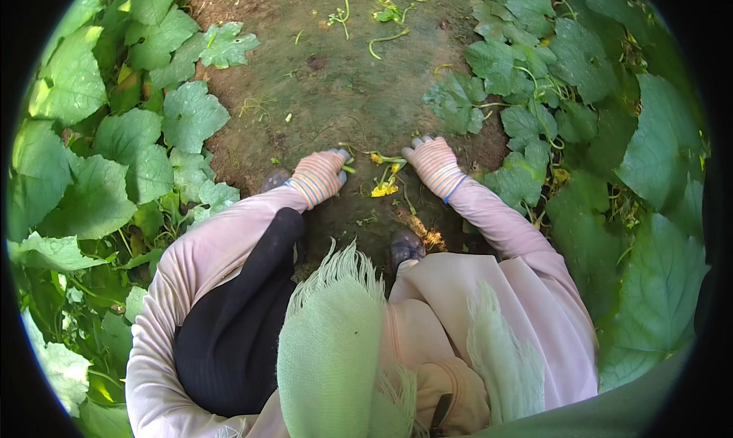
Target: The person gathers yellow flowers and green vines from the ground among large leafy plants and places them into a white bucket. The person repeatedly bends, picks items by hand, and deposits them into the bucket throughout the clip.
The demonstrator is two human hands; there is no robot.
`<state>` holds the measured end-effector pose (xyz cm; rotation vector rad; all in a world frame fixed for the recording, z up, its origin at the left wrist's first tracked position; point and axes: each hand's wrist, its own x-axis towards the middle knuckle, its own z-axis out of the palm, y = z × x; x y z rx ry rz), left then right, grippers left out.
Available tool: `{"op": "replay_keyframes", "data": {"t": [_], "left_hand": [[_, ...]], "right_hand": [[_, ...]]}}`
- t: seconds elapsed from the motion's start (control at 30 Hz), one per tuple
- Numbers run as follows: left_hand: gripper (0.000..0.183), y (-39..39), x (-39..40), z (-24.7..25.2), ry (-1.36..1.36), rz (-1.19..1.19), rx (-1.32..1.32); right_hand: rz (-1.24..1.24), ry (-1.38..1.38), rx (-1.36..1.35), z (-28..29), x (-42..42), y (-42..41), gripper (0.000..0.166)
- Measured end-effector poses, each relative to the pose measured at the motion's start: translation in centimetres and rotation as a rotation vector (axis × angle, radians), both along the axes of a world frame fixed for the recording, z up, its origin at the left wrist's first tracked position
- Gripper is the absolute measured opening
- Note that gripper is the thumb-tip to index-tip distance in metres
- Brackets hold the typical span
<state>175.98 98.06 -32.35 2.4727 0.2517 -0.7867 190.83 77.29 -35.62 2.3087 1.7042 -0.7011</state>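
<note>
My left hand (320, 176), in a striped knit glove with grey fingertips, is closed on a short piece of green stem (349, 169) low over the soil path. My right hand (433, 163), gloved the same way, is closed at the right end of a thin vine cutting (389, 159) that bears yellow blossoms. One open yellow flower (384, 188) hangs or lies between the hands, nearer the right one. The fingertips of both hands are partly hidden, and whether the two hold the same vine cannot be told.
Broad-leaved vines border the soil path (320, 83) at left (131, 146) and right (584, 54). Loose stem cuttings (389, 41) lie farther up the path. My shoes (407, 246) show below the hands. A fringed light-green scarf (332, 346) hangs in front of my body.
</note>
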Motion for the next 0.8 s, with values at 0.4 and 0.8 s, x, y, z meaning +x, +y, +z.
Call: {"op": "replay_keyframes", "data": {"t": [0.4, 0.8], "left_hand": [[0.021, -3.9, 1.0, -1.1, -0.242, -0.65, 0.038], [0.018, -2.1, 4.9, -3.2, -0.249, -0.774, 0.059]], "right_hand": [[-0.602, 0.242, 0.154, 2.5, 0.8, -2.1, 0.024], [-0.399, 0.359, -0.36, 1.5, -7.0, -3.7, 0.031]]}}
